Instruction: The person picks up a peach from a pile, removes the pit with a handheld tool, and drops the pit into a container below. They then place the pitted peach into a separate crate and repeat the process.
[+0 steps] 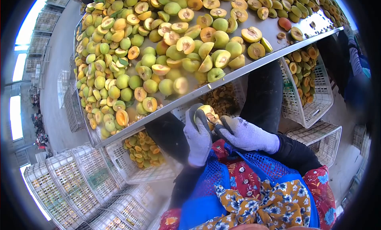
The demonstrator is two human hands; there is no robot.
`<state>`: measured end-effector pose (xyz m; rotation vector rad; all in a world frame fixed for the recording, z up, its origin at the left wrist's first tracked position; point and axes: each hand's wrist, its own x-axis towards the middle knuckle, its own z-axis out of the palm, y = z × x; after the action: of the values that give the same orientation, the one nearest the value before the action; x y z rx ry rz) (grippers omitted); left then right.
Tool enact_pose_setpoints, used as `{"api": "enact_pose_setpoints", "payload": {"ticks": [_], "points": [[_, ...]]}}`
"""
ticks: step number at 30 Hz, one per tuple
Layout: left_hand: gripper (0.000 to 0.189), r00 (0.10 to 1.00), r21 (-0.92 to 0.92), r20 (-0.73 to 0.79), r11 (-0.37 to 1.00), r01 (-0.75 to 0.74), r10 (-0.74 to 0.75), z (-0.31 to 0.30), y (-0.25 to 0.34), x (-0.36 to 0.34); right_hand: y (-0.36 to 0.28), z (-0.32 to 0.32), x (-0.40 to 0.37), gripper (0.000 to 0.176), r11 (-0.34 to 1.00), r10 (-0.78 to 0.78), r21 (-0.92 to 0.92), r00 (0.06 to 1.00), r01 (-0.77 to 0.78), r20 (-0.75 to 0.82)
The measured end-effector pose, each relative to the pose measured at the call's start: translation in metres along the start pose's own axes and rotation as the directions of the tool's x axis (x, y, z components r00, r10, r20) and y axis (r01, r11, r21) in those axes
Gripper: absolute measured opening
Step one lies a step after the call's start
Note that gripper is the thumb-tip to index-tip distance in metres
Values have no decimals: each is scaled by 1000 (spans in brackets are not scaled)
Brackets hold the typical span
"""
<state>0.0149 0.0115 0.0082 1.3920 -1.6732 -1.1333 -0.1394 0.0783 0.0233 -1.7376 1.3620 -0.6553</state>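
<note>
My left hand (pixel 197 132), in a grey-white glove with dark fingertips, grips a cut stone fruit (pixel 208 114) with pale yellow flesh, apricot-like. My right hand (pixel 247 133), gloved the same way, has its fingers closed right at the fruit's cut side; I cannot make out what they hold. Both hands are just below the metal table's front edge (pixel 222 80), close before my body. Whole and halved yellow-green fruits (pixel 186 45) cover much of the tabletop, some showing brown stones or hollows.
Under the table, a crate holds small pieces (pixel 222 99). Fruit halves fill the crate (pixel 145 148) at left and another crate (pixel 305 75) at right. Stacked white crates (pixel 75 174) stand at lower left. Another person's sleeve (pixel 356 59) shows at far right.
</note>
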Motion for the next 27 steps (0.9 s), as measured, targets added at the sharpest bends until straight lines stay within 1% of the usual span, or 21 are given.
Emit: {"api": "enact_pose_setpoints", "payload": {"ticks": [1,3,6,8,10,11,12,13,14,15,16,17,18,19,20,21,22,23,24,25,27], "points": [[25,999,22,-30,1000,-18,18,1,5,-2,0,-4,1,31,962,162,208,983,-176,80],[24,1000,79,-8,997,7,-7,1,13,-3,-10,-15,5,30,671,399,533,857,-515,326],[23,995,174,70,983,58,-71,-1,4,-2,2,5,-5,30,929,185,315,981,-192,53],[21,995,202,80,979,37,-54,1,5,-1,11,3,-7,32,831,75,545,993,-113,91],[19,999,197,35,980,-36,30,6,13,-7,12,-2,-7,36,569,127,775,960,-275,248],[23,991,207,62,970,-131,120,4,13,-6,8,-9,-7,38,336,192,827,892,-451,409],[24,987,148,118,981,-128,111,1,10,-6,6,-13,-7,41,76,209,801,795,-594,570],[26,979,86,172,988,-126,109,0,5,-4,4,-7,-11,39,55,190,848,839,-527,509],[28,967,25,227,992,-121,112,-2,1,-1,6,-7,-11,39,-135,140,820,808,-557,572],[35,952,-123,304,992,11,27,-4,0,2,9,-7,-12,39,-321,76,754,778,-573,624],[35,947,-191,317,982,4,58,-3,-5,2,13,-6,-13,39,-489,2,652,747,-579,665],[34,940,-257,329,966,-2,89,-2,-9,3,20,3,-12,38,-758,-265,353,754,-548,601],[34,933,-322,338,947,-8,123,-1,-10,4,25,4,-17,38,-773,-253,327,736,-544,627],[46,922,-261,338,960,-104,192,-3,-9,4,28,5,-20,37,-785,-245,299,715,-542,655],[46,909,-277,341,950,-144,238,-3,-7,4,30,4,-21,37,-795,-242,268,690,-544,683],[45,898,-286,337,940,-188,283,-3,-5,4,28,6,-25,38,-815,-281,257,743,-519,608],[45,887,-288,327,928,-237,328,-4,-4,6,25,5,-24,39,-825,-228,282,746,-489,626],[42,884,-306,340,927,-219,321,-5,-2,8,19,1,-23,39,-831,-177,307,744,-464,644],[40,892,-317,383,941,-117,240,-4,-2,10,17,-1,-21,40,-831,-129,333,738,-444,663],[39,900,-333,370,937,-101,229,-4,-2,9,28,8,-23,41,-833,-285,246,765,-496,578],[38,928,-358,313,930,-82,202,2,0,9,30,14,-24,42,-795,-131,419,799,-438,586]]}}
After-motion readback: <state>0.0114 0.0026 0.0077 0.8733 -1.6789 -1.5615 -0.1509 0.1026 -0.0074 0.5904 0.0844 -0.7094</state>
